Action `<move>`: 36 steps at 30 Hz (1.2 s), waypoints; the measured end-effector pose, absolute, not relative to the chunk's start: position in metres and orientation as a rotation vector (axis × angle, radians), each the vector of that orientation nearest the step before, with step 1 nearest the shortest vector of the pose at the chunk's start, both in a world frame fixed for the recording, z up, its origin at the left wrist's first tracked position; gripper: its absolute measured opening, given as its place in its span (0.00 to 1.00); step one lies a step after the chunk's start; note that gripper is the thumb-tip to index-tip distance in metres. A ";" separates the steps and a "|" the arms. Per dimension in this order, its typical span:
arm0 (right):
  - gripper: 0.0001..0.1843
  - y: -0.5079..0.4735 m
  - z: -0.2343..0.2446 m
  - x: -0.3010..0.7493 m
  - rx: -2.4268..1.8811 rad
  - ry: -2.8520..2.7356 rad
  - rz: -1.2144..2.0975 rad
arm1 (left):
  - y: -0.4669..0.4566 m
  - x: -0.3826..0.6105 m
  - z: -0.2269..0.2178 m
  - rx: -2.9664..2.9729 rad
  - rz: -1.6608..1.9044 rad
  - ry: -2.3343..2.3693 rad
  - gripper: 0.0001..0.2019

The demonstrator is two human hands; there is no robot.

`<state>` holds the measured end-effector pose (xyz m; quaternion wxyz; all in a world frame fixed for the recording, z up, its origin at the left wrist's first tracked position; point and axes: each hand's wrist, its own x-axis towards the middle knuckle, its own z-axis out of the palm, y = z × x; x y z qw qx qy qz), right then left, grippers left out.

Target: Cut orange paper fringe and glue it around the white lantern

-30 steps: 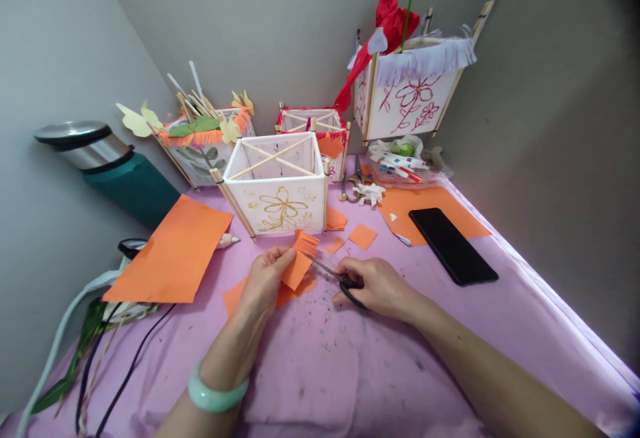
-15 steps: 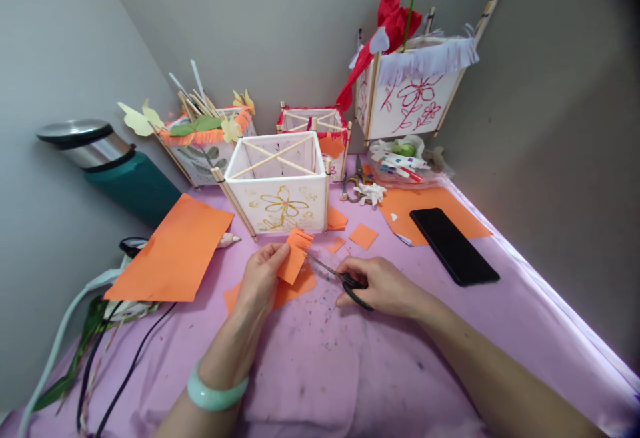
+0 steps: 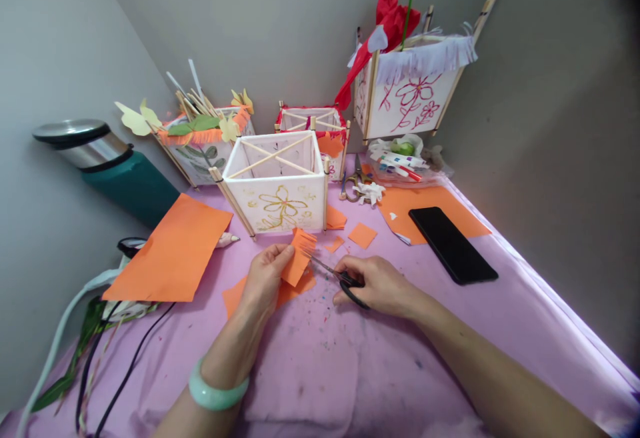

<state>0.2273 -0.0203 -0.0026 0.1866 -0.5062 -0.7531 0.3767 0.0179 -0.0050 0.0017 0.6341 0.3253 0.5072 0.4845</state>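
Here, fringed orange paper strip [image 3: 299, 261], left fingers [image 3: 277, 256] clamped on it, right fingers [image 3: 350, 266] around black scissors [image 3: 351, 294]

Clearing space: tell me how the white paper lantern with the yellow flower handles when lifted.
The white paper lantern will likely feel light for its size, being thin sticks and paper panels. Its panels probably dent if squeezed, and it may tip on thin legs.

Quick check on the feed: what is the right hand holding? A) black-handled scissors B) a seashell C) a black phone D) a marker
A. The right hand grips the black-handled scissors, blades toward the fringed orange paper in the left hand.
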 end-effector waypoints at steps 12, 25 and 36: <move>0.19 -0.020 -0.008 0.226 -1.438 -2.145 0.972 | -0.006 0.015 0.000 0.719 1.054 1.088 0.15; 0.19 -0.020 -0.005 0.225 -1.455 -2.165 0.946 | -0.007 0.017 0.000 0.692 1.002 1.057 0.14; 0.18 -0.020 -0.008 0.225 -1.450 -2.157 0.941 | -0.007 0.017 0.003 0.687 1.008 1.065 0.13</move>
